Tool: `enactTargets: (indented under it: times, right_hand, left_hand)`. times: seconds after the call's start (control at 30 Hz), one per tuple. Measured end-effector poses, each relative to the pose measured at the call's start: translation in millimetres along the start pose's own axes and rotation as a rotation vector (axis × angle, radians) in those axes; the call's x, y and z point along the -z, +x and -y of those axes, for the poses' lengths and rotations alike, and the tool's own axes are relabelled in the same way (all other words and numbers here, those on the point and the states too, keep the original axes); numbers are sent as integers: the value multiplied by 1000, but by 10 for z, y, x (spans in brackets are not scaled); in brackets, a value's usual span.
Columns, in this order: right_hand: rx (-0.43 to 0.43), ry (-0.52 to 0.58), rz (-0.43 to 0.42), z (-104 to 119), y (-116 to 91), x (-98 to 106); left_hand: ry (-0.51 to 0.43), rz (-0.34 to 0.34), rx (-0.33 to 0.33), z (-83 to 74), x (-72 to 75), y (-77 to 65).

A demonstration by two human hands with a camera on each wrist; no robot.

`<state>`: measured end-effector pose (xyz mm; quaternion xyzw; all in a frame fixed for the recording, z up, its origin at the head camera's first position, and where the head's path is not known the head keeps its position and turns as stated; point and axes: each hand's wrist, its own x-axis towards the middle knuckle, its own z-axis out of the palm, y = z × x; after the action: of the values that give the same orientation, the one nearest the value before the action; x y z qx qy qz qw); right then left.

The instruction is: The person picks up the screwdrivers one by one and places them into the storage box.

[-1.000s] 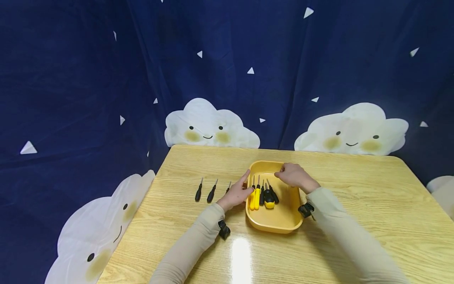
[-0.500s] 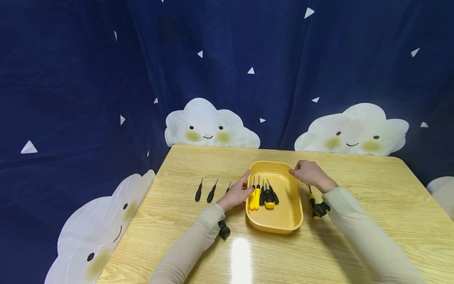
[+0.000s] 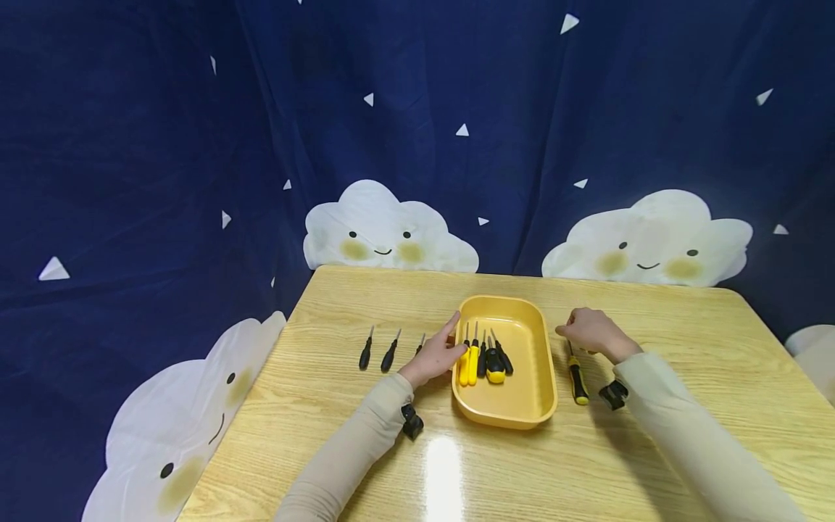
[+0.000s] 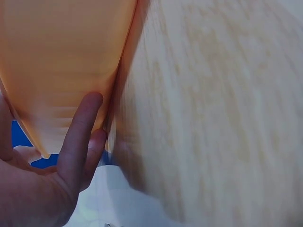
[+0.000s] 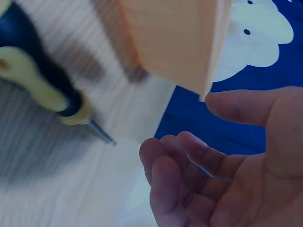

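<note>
My left hand (image 3: 435,359) holds the left wall of a yellow plastic tray (image 3: 502,419), its thumb over the rim; in the left wrist view the fingers (image 4: 80,137) lie along the tray's outer wall. Inside the tray are two yellow-handled screwdrivers (image 3: 472,366), black-handled ones and a stubby black-and-yellow screwdriver (image 3: 495,368). Right of the tray, my right hand (image 3: 595,332) hovers over the table, thumb and loosely curled fingers apart with nothing between them. Just below it lies a black-and-yellow screwdriver (image 3: 577,379), large in the right wrist view. A small yellow bit shows under the hand, mostly hidden.
Left of the tray, black screwdrivers (image 3: 388,357) lie in a row on the wooden table (image 3: 685,348), one partly hidden by my left hand. Behind the table's far edge hangs a dark blue curtain (image 3: 417,130) with white clouds.
My right hand has moved right, from over the tray out past its right rim, then lower toward the table. The black-and-yellow screwdriver there has come into view. My left hand has stayed put.
</note>
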<state>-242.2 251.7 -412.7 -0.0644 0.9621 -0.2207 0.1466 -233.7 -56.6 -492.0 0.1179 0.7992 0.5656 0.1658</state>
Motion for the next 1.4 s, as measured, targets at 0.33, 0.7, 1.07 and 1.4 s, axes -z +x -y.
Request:
enactTargets:
  times: [0.33, 0.7, 1.07, 1.4]
  right_hand:
    - [-62, 16, 38, -118, -123, -176]
    - [-61, 21, 70, -237, -264, -361]
    - [-43, 1, 72, -282, -326, -463]
    - [-41, 15, 54, -295, -292, -509]
  left_hand:
    - [-8, -1, 3, -11, -2, -10]
    - [0, -8, 8, -29, 3, -13]
    - [2, -14, -1, -14, -5, -12]
    - [-5, -6, 5, -50, 11, -33]
